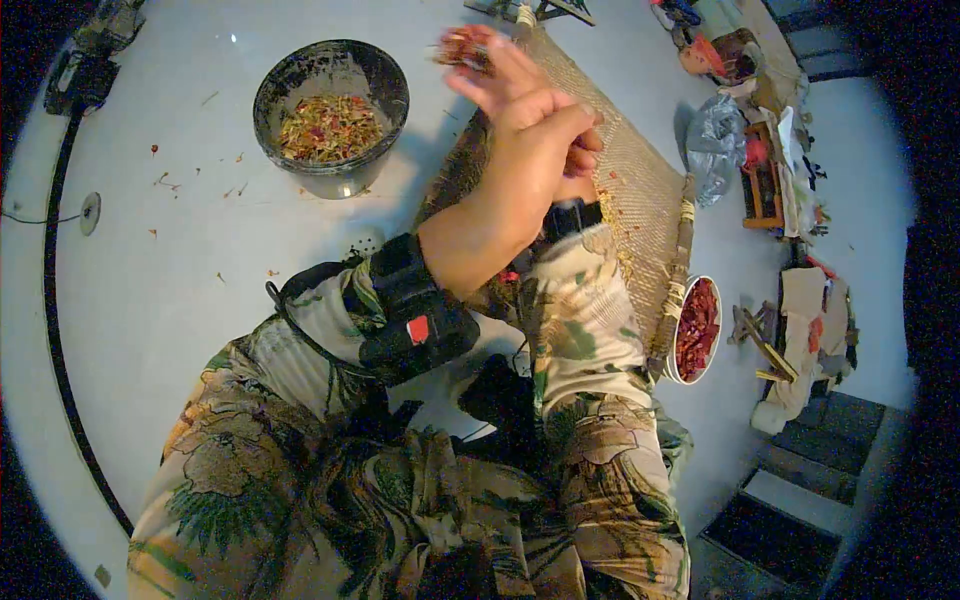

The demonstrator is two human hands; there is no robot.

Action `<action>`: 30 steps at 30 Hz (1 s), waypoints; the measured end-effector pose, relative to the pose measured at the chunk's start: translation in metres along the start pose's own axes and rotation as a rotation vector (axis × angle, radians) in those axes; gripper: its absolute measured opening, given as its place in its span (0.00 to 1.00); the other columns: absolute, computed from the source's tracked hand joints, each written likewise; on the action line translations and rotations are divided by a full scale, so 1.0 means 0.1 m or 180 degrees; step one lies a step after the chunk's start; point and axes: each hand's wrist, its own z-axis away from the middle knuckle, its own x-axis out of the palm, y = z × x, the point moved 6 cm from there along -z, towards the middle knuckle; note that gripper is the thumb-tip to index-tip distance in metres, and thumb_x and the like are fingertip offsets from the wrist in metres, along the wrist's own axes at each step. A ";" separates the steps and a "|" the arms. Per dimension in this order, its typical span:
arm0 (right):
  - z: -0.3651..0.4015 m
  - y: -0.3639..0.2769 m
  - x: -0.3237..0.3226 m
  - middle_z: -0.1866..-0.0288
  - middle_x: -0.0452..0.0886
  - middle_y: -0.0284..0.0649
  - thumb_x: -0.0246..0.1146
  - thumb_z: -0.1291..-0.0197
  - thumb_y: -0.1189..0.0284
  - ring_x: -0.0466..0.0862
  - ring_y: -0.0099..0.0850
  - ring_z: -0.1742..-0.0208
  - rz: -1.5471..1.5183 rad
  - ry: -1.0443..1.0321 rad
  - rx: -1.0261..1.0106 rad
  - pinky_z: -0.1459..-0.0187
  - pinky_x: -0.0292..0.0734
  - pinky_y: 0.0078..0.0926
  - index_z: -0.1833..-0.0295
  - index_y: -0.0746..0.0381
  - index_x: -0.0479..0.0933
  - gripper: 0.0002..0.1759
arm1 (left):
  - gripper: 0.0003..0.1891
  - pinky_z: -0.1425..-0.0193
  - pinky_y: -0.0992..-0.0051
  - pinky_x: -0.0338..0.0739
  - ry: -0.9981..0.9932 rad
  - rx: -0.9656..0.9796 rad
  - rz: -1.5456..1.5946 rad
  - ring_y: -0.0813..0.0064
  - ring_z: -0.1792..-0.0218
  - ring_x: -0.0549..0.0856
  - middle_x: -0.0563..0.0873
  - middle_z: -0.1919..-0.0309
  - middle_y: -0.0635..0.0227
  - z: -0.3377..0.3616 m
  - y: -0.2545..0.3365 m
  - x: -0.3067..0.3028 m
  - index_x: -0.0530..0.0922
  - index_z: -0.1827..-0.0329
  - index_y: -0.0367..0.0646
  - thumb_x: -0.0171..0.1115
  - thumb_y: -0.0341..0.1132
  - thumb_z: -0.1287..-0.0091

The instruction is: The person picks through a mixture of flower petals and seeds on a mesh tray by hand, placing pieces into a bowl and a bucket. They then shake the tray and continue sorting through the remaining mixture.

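My left hand (535, 150) is closed above the woven tray (650, 185), in front of my right wrist and palm. What its curled fingers hold, if anything, is hidden. My right hand (495, 80) reaches past it toward the upper left, somewhat blurred, its fingers around a small bunch of dry red pieces (465, 50). To the left stands a black bucket (340, 182) with yellowish and red dry scraps (330, 128) inside. Cut red pieces (698, 330) fill a white-rimmed bowl (717, 345) beside the tray's right edge.
Small dry bits (165, 182) are scattered on the pale floor (190, 330) left of the bucket. A black cable (55, 300) runs along the left. At the right lie a grey plastic bag (715, 150), a wooden frame (765, 190) and cardboard (800, 340).
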 end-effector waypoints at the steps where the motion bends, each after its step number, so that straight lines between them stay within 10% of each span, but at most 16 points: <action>1: 0.01 0.04 0.01 0.58 0.76 0.38 0.50 0.37 0.67 0.77 0.29 0.57 -0.0045 -0.0072 0.0067 0.55 0.75 0.25 0.42 0.61 0.67 0.19 | 0.06 0.68 0.81 0.71 0.0069 0.0124 -0.0177 0.79 0.76 0.76 0.79 0.75 0.71 -0.01 0.04 -0.03 0.75 0.67 0.42 0.54 0.35 0.37; 9: 0.11 0.53 -1.26 0.62 0.75 0.33 0.48 0.34 0.66 0.75 0.23 0.59 0.0151 0.0527 0.0720 0.58 0.73 0.18 0.42 0.58 0.66 0.17 | 0.07 0.75 0.81 0.70 0.0230 -0.0220 -0.0406 0.81 0.78 0.76 0.79 0.77 0.71 -0.07 -0.02 -0.07 0.75 0.70 0.43 0.55 0.36 0.39; 20: 1.42 -0.46 -2.12 0.67 0.78 0.31 0.57 0.38 0.66 0.75 0.19 0.67 0.3544 0.1619 0.0343 0.66 0.72 0.19 0.62 0.64 0.77 0.12 | 0.08 0.70 0.81 0.74 -0.0061 -0.0198 -0.0742 0.80 0.73 0.77 0.78 0.72 0.70 -0.12 -0.08 -0.12 0.76 0.64 0.41 0.55 0.37 0.37; 27: 2.30 -1.08 -2.92 0.59 0.80 0.52 0.57 0.43 0.59 0.78 0.49 0.56 0.5901 0.2407 0.0490 0.54 0.72 0.43 0.56 0.65 0.77 0.20 | 0.06 0.70 0.81 0.74 0.0200 -0.0245 -0.0879 0.81 0.74 0.78 0.79 0.73 0.70 -0.14 -0.13 -0.17 0.76 0.66 0.41 0.57 0.34 0.38; 30: 2.42 -1.00 -2.96 0.58 0.80 0.53 0.59 0.43 0.58 0.80 0.44 0.58 0.6625 0.2065 0.0564 0.55 0.73 0.36 0.48 0.66 0.73 0.25 | 0.07 0.69 0.80 0.76 0.0196 -0.0326 -0.1007 0.82 0.74 0.78 0.79 0.73 0.71 -0.16 -0.19 -0.20 0.76 0.64 0.40 0.55 0.34 0.37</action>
